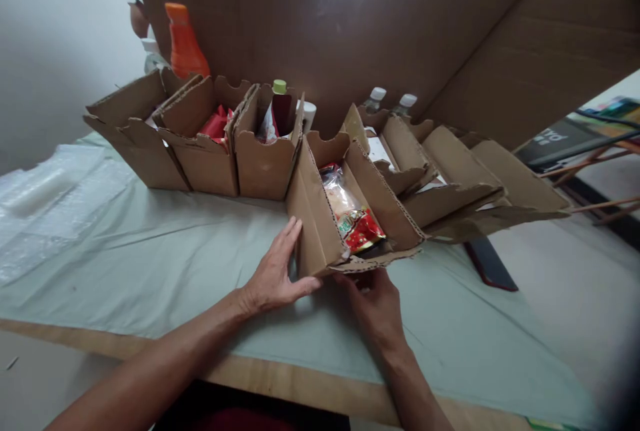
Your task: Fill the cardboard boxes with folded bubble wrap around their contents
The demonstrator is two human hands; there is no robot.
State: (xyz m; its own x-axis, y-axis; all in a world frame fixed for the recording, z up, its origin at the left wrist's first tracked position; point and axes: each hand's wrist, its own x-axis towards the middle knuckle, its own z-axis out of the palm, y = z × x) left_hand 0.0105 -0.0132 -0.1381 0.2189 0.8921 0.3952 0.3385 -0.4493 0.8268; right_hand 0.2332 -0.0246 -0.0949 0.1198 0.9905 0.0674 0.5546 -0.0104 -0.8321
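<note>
From the head view, one row of folded cardboard compartments (320,171) is seen on the bench (150,251), which is covered by a pale green cloth. Three upright compartments are counted at the left, one tilted compartment in the middle, and several flattened ones at the right. One orange bottle (184,44) is seen behind the left end, one green-capped bottle (279,107) in the third compartment, and two white-capped bottles (390,101) further right. One red packet (216,124) is lodged in the second compartment, and one snack packet (353,214) lies in the tilted compartment (320,231).

The tilted compartment is placed directly ahead of both hands. The left hand (274,274) is laid flat against its left wall, fingers (285,237) stretched out and spread, nothing gripped. The right hand (377,307) is set under its near bottom edge, fingers curled beneath the cardboard flap; how tightly the flap is held cannot be told. One dark flat object (490,264) lies on the cloth to the right. A large cardboard sheet (350,24) is stood behind the row.
</note>
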